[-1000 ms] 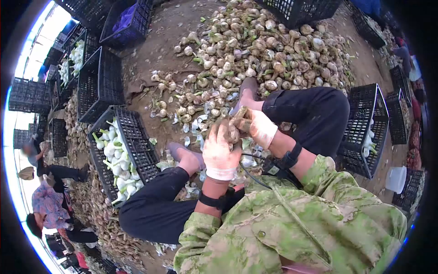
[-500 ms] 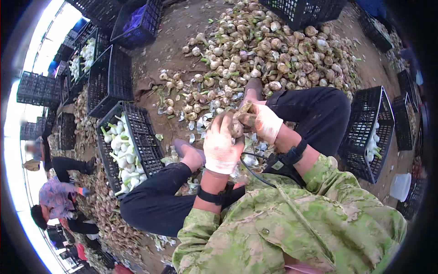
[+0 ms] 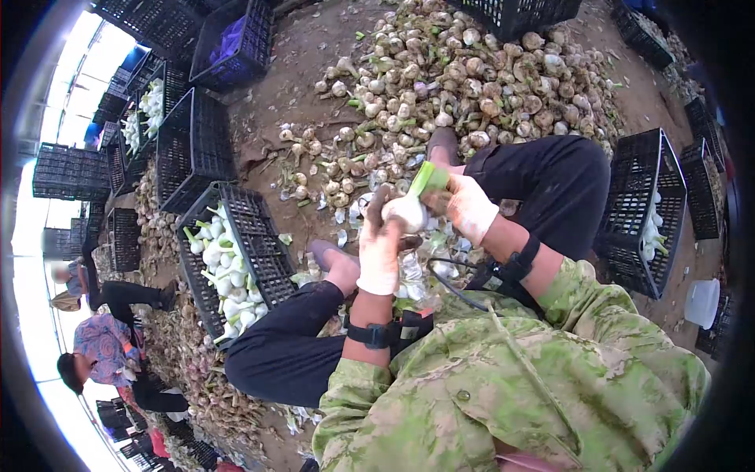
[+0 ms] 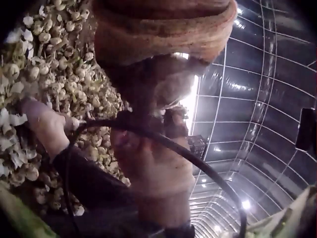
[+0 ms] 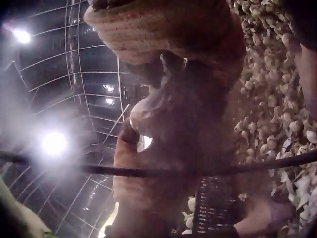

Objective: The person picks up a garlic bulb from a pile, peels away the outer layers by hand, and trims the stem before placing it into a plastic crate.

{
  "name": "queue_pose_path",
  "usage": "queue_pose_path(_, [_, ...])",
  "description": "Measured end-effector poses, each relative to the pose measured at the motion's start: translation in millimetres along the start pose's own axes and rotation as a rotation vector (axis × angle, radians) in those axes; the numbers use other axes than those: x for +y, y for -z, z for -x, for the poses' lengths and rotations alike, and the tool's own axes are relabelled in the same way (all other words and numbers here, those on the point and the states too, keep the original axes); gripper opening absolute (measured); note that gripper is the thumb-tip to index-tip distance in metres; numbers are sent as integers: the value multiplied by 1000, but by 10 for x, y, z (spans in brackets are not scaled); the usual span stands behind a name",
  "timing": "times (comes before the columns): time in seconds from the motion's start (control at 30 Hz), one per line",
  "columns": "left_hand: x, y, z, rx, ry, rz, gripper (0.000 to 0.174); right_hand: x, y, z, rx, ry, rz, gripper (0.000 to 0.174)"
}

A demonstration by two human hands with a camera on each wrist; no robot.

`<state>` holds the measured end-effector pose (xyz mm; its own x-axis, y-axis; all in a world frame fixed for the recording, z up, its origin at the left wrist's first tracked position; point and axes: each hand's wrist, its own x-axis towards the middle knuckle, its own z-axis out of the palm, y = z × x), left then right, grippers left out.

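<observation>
In the head view my left hand (image 3: 380, 256), in a white glove with soiled fingertips, grips a garlic bulb (image 3: 406, 212) from the side, thumb and fingers round it. The bulb is bright white, and its green stem (image 3: 422, 177) points up and away. My right hand (image 3: 472, 208), gloved alike, has its fingers curled at the stem, blurred there. In the right wrist view the bulb (image 5: 144, 110) shows pale between both hands, partly in shadow. The left wrist view shows the left glove (image 4: 163, 25) close up, its fingers dark.
A heap of unpeeled garlic (image 3: 487, 86) spreads ahead, with peelings around my feet. A black crate (image 3: 259, 244) of white garlic stands at left, another crate (image 3: 641, 212) at right. A cable (image 3: 448, 287) loops near my wrists. Other people (image 3: 102, 342) are at far left.
The brown, soiled outer skin has come off the bulb, which now shows white with a green stem. The right hand has moved slightly away from the left hand, to the right.
</observation>
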<state>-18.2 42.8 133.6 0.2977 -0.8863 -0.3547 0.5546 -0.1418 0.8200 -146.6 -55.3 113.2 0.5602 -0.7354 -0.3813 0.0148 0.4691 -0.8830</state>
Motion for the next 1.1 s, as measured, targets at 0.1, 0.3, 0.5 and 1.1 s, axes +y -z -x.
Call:
queue_pose_path(0.1, [-250, -27, -76, 43, -327, -358, 71, 51, -20, -38, -61, 414, 274, 25])
queue_pose_path(0.3, [-237, 131, -264, 429, -189, 250, 35, 448, 9, -416, 59, 104, -312, 6])
queue_pose_path(0.5, [120, 302, -59, 468, -410, 221, 46, -62, 135, -97, -614, 28, 1081, 68])
queue_pose_path(1.1, [183, 151, 49, 342, -638, -1270, 12, -180, -118, -74, -431, 333, 453, 49])
